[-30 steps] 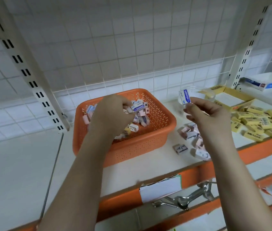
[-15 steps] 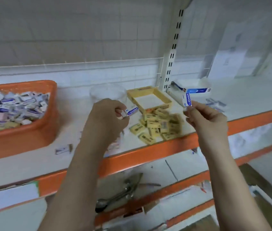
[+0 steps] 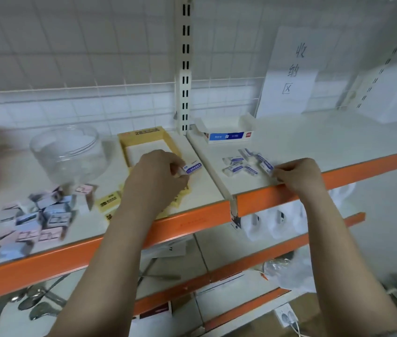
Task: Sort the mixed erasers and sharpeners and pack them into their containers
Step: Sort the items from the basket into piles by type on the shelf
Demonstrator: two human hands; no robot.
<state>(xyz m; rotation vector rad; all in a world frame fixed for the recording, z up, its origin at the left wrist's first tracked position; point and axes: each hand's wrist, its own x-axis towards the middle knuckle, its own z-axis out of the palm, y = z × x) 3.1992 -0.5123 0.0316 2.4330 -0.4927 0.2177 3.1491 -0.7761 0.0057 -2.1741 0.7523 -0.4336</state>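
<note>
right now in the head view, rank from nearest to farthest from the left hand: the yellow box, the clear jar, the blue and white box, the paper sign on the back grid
1. yellow box, partly under the left hand
2. clear jar, to its left
3. blue and white box, right of the upright, farther back
4. paper sign, far right on the back grid

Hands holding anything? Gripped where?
Left hand pinches an eraser by its left end. Right hand pinches another eraser at its near end.

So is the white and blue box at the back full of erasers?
No, the white and blue box stands open and looks empty, while the white erasers lie loose on the shelf in front of it.
</note>
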